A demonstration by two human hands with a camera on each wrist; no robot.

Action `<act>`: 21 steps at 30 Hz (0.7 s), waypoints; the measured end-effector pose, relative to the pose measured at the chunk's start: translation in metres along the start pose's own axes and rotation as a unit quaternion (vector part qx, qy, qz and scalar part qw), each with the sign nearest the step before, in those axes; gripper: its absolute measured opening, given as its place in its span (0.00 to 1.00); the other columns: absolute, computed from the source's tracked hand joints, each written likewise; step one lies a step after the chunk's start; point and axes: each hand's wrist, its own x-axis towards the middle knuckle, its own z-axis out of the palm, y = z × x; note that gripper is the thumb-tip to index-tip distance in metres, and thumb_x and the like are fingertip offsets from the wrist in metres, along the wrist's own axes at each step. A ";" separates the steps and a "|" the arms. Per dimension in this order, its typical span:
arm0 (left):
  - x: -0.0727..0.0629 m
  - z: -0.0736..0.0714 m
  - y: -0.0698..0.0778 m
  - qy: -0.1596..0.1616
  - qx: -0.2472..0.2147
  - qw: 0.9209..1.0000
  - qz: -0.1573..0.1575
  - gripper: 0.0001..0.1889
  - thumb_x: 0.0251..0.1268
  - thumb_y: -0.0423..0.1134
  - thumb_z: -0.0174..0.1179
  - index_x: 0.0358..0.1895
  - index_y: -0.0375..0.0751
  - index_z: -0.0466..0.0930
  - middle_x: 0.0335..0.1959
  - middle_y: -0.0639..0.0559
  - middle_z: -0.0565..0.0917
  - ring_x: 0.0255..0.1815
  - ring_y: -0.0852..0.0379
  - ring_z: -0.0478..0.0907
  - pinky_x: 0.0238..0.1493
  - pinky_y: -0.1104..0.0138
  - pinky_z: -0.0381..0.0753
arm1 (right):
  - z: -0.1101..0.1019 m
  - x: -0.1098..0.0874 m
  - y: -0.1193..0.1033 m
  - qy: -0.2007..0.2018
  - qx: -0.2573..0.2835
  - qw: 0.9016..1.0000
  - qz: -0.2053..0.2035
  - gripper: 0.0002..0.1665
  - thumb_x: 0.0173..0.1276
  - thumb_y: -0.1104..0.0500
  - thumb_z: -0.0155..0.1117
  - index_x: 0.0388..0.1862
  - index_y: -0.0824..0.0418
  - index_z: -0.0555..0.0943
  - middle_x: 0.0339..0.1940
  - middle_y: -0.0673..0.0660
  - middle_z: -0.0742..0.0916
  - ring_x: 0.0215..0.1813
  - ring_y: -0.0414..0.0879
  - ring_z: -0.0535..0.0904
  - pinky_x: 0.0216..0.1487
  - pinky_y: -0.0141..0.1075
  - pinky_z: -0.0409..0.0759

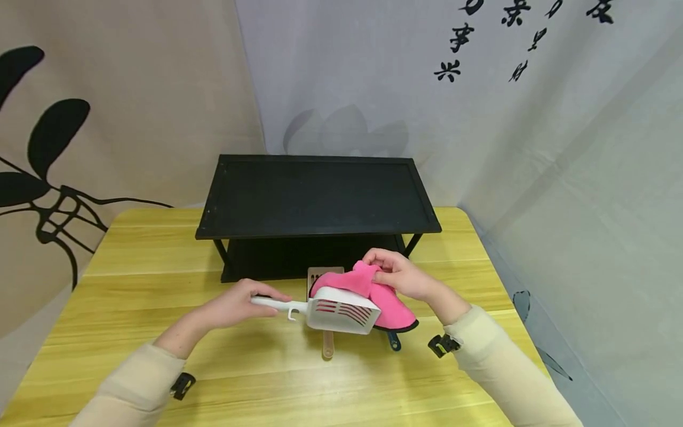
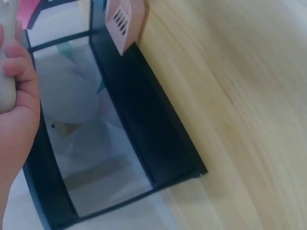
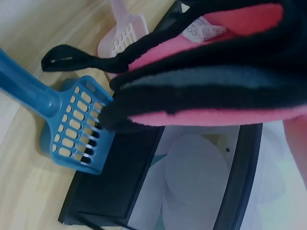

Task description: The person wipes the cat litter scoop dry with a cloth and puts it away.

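Note:
My left hand (image 1: pixel 235 305) grips the handle of a white slotted litter scoop (image 1: pixel 333 324), whose basket faces up and toward me. In the left wrist view the fingers curl round its pale handle (image 2: pixel 6 91). My right hand (image 1: pixel 402 277) pinches a pink cloth (image 1: pixel 392 307) with black edging, bunched against the scoop's far rim. A black hanging loop (image 3: pixel 72 58) and a white label (image 3: pixel 204 29) show on the cloth in the right wrist view. Most of the right hand is hidden there behind the cloth.
A black two-tier shelf (image 1: pixel 315 196) stands at the back of the wooden table (image 1: pixel 240 367). A pale pink scoop (image 3: pixel 125 21) and a blue scoop (image 3: pixel 29 91) lie against its lower tier, partly under the held things. Printed curtains hang behind and at the right.

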 end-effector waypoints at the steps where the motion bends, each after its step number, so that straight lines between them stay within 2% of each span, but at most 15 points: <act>1: -0.001 -0.001 -0.001 0.006 -0.001 1.000 -0.008 0.15 0.59 0.39 0.63 0.49 0.37 0.83 0.47 0.42 0.84 0.35 0.66 0.74 0.35 0.72 0.76 | -0.002 -0.002 0.001 0.006 0.008 1.000 -0.007 0.10 0.67 0.72 0.48 0.45 0.65 0.72 0.36 0.46 0.84 0.33 0.38 0.77 0.31 0.27 0.78; 6: -0.011 -0.010 -0.003 0.033 -0.026 0.998 -0.044 0.16 0.60 0.37 0.63 0.50 0.34 0.81 0.47 0.38 0.82 0.32 0.63 0.72 0.32 0.71 0.75 | -0.012 -0.014 0.006 0.020 0.077 0.996 -0.042 0.14 0.70 0.70 0.47 0.44 0.53 0.74 0.36 0.43 0.85 0.32 0.35 0.78 0.30 0.26 0.78; 9: -0.016 -0.015 -0.003 0.054 -0.044 0.996 -0.057 0.18 0.61 0.37 0.62 0.52 0.32 0.79 0.48 0.35 0.81 0.33 0.63 0.73 0.32 0.71 0.76 | -0.019 -0.021 0.008 0.035 0.116 0.991 -0.053 0.15 0.71 0.70 0.46 0.45 0.51 0.73 0.37 0.43 0.84 0.32 0.34 0.79 0.31 0.25 0.79; 14: -0.025 -0.024 0.000 0.092 -0.053 0.992 -0.073 0.19 0.62 0.37 0.61 0.54 0.31 0.77 0.49 0.34 0.80 0.34 0.66 0.76 0.34 0.70 0.78 | -0.029 -0.032 0.010 0.073 0.127 0.988 -0.047 0.16 0.72 0.70 0.45 0.46 0.50 0.73 0.37 0.44 0.82 0.34 0.35 0.78 0.34 0.25 0.79; 18: -0.029 -0.028 0.002 0.107 -0.047 0.991 -0.065 0.19 0.62 0.37 0.61 0.54 0.30 0.77 0.46 0.39 0.81 0.33 0.66 0.75 0.32 0.69 0.78 | -0.035 -0.038 0.012 0.087 0.124 0.987 -0.045 0.18 0.71 0.72 0.43 0.47 0.51 0.73 0.38 0.44 0.83 0.36 0.35 0.79 0.36 0.26 0.80; 21: -0.030 -0.032 0.005 0.118 -0.045 0.990 -0.062 0.19 0.62 0.36 0.60 0.55 0.30 0.76 0.42 0.50 0.81 0.30 0.65 0.73 0.29 0.70 0.75 | -0.039 -0.042 0.014 0.091 0.134 0.985 -0.051 0.21 0.71 0.74 0.41 0.49 0.51 0.72 0.38 0.44 0.83 0.36 0.35 0.80 0.36 0.26 0.81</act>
